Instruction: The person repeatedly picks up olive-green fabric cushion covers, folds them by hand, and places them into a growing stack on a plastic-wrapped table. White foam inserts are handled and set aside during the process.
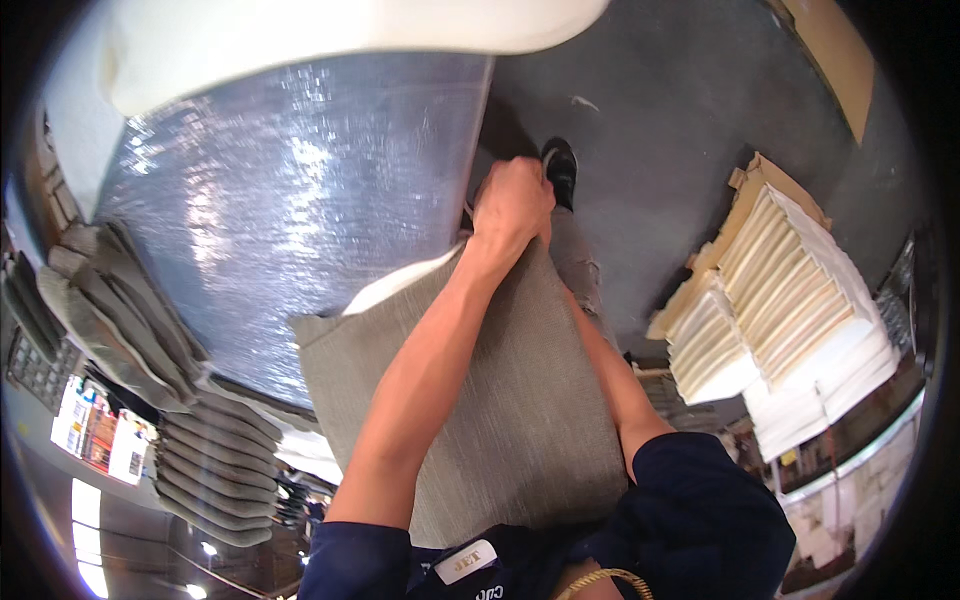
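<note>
A grey woven cushion cover [520,400] rests against my front, its far corner up at my hands. White filling [400,285] shows along its left edge, beside the table. My left hand [510,205] is closed on the cover's far corner, its forearm lying across the fabric. My right hand [544,232] meets it at the same corner, mostly hidden behind the left hand and the cover. The right forearm runs down the cover's right side; that hand's fingers do not show.
A table covered in shiny clear plastic [330,190] stands ahead on the left, with a large white padded piece [350,25] beyond. Grey cushions [215,470] are stacked at left. White foam pieces [790,290] stand with cardboard [765,180] on the right. My black shoe [560,170] is on the dark floor.
</note>
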A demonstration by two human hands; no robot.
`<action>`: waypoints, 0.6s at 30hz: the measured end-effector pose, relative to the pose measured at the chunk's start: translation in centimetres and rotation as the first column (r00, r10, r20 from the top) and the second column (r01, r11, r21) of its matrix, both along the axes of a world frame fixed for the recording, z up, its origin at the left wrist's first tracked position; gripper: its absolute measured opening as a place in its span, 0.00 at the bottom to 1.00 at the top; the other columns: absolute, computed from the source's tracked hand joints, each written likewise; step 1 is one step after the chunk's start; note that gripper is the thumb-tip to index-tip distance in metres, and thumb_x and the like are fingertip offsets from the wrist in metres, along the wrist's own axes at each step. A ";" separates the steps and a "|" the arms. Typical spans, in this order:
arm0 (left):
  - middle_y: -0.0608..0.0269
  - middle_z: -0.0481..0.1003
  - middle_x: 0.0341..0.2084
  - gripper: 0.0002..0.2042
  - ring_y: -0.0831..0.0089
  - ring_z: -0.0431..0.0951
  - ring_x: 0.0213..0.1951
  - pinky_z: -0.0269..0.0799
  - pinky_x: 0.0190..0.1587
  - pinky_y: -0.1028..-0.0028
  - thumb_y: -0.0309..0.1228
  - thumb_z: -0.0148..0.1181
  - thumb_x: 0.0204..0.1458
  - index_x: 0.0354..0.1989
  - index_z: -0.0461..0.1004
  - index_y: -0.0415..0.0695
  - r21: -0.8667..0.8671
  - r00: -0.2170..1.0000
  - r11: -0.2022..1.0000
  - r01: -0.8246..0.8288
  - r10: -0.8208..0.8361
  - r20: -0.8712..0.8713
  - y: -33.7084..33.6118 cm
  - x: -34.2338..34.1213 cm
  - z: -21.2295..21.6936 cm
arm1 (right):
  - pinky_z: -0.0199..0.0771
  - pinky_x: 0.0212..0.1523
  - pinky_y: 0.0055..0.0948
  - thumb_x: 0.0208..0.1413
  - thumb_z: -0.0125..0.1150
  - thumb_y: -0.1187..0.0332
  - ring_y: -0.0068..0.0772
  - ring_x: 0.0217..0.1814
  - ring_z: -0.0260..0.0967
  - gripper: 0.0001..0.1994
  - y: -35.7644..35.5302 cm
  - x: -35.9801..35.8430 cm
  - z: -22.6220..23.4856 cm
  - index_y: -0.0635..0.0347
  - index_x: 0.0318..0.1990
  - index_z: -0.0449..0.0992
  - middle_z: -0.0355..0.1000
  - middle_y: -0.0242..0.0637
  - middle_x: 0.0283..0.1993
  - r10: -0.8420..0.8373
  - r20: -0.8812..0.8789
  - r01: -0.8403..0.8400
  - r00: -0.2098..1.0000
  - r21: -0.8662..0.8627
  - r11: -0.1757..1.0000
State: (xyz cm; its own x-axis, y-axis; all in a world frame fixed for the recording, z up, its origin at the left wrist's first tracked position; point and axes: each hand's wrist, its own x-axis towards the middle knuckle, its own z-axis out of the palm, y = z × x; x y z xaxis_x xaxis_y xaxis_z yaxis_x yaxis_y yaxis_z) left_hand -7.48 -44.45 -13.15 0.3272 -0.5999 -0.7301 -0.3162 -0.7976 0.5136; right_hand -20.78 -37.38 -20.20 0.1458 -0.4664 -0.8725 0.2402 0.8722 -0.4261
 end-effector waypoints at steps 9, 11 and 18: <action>0.39 0.82 0.33 0.10 0.41 0.82 0.42 0.79 0.47 0.54 0.30 0.60 0.55 0.32 0.82 0.34 0.024 1.000 1.000 0.005 -0.005 0.006 0.1 -0.5 -1.2 | 0.69 0.53 0.29 0.73 0.49 0.48 0.30 0.50 0.74 0.24 -0.9 0.4 -1.7 0.63 0.55 0.77 0.80 0.39 0.48 -0.170 0.214 0.164 0.962 0.045 0.985; 0.40 0.82 0.33 0.14 0.42 0.83 0.41 0.80 0.45 0.54 0.36 0.59 0.58 0.31 0.83 0.37 -0.022 0.996 0.999 0.044 -0.042 0.076 0.4 -1.4 -0.9 | 0.69 0.52 0.29 0.73 0.49 0.48 0.30 0.50 0.74 0.24 -1.4 -0.2 -1.4 0.63 0.55 0.77 0.80 0.38 0.48 -0.287 0.318 0.275 0.904 0.083 0.958; 0.40 0.82 0.29 0.25 0.41 0.84 0.38 0.79 0.45 0.50 0.49 0.52 0.64 0.28 0.84 0.39 0.169 0.940 0.982 0.087 -0.138 0.313 -2.1 -1.1 5.7 | 0.65 0.36 0.30 0.73 0.46 0.46 0.24 0.36 0.68 0.30 -4.9 4.6 2.8 0.67 0.33 0.78 0.77 0.33 0.32 0.091 -0.219 -0.093 0.971 -0.001 0.996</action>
